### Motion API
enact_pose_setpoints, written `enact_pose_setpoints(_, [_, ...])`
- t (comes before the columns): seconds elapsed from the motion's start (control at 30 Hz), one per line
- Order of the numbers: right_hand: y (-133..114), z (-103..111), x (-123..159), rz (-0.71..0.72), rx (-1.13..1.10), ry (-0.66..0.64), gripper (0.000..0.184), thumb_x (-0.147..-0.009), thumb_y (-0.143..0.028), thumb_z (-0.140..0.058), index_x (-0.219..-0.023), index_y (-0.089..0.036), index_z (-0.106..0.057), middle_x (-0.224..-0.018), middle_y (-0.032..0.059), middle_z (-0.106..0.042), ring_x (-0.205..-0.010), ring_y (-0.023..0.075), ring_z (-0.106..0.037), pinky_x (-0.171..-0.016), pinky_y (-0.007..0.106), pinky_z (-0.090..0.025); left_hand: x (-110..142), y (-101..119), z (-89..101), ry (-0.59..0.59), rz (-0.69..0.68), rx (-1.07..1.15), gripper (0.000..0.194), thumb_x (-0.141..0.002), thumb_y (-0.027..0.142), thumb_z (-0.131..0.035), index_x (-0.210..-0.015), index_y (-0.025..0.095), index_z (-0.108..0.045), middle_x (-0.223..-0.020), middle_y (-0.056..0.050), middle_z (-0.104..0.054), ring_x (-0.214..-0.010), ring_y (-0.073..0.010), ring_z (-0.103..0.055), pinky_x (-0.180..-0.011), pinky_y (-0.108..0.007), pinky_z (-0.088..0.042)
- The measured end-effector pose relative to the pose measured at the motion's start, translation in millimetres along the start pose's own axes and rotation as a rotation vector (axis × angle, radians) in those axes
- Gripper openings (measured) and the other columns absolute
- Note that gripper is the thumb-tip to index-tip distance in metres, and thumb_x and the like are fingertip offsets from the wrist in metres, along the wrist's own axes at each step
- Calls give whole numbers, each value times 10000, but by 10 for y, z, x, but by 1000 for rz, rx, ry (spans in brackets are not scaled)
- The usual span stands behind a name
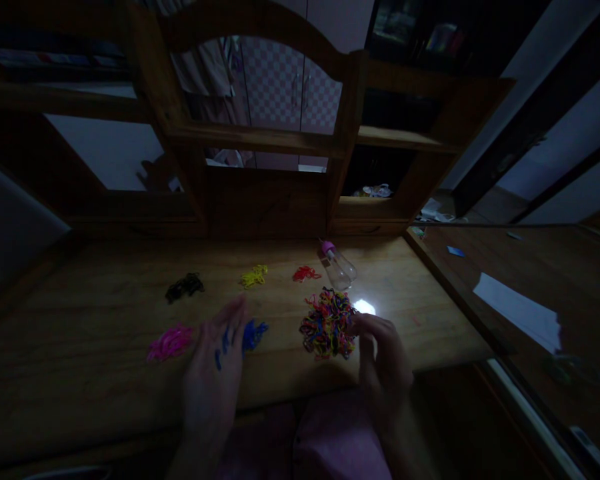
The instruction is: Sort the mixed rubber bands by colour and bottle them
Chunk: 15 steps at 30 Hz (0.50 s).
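Note:
My left hand is tilted, palm partly up, with its fingers stretched forward and together. Several blue rubber bands lie in its palm. Just past its fingers is a pile of blue rubber bands on the table. Curled at the right edge of a large mixed heap of coloured rubber bands is my right hand. Its thumb and forefinger come close together in a pinch, and what they hold is too dark to make out. Left of my left hand lies a pink pile of rubber bands.
Further back on the wooden table are piles of black bands, yellow bands and red bands. A clear bottle with a pink top lies behind the mixed heap. A wooden shelf frame rises at the back.

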State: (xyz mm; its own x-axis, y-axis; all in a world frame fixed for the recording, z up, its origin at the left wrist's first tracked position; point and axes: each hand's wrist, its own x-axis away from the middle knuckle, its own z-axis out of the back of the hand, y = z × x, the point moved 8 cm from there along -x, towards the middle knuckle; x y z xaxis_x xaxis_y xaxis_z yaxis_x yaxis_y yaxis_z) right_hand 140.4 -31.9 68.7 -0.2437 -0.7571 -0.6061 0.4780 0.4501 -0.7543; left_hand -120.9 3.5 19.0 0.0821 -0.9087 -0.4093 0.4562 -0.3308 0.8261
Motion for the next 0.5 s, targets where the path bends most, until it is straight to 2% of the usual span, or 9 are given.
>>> enact_pose_setpoints(0.13, [176, 364, 99, -51, 8, 179, 242, -897, -88, -541, -1081, -213, -638, -946, 45, -628, -725, 163, -621, -675, 334, -494, -90, -101, 63, 51, 138, 111, 496, -976, 490, -236, -1288, 321, -583, -1410, -16, -523, -1460, -247, -202, -1199, -510, 96])
enact_pose_setpoints(0.23, [257, 485, 170, -78, 48, 221, 213, -899, -109, -547, -1063, -205, -642, -949, 46, -629, -689, 152, -616, -645, 320, -482, -116, -178, 32, 90, 232, 249, 590, -960, 575, -178, -1293, 285, -569, -1381, -37, -552, -1431, -237, -289, -1214, -498, -53])
enact_pose_setpoints(0.3, [318, 519, 194, -102, 75, 222, 206, -909, -122, -536, -1068, -205, -638, -951, 43, -631, -675, 144, -613, -647, 315, -481, -124, -207, -17, 94, 263, 285, 637, -954, 598, -136, -1301, 264, -553, -1372, -50, -559, -1387, -237, -371, -1195, -488, -180])
enact_pose_setpoints(0.37, [370, 527, 194, -121, 109, 199, 209, -916, -129, -523, -1079, -207, -629, -958, 40, -631, -668, 137, -609, -658, 311, -479, -114, -240, -42, 118, 307, 319, 640, -949, 614, -167, -1288, 238, -557, -1361, -66, -566, -1343, -241, -430, -1170, -469, -251])
enact_pose_setpoints(0.5, [421, 447, 126, -122, 200, 61, 214, -921, -138, -505, -1089, -211, -616, -983, 42, -632, -755, 151, -617, -721, 310, -472, -74, -193, 52, 217, 337, 263, 580, -970, 564, -212, -1238, 209, -585, -1329, -69, -579, -1310, -231, -451, -1159, -423, -264])
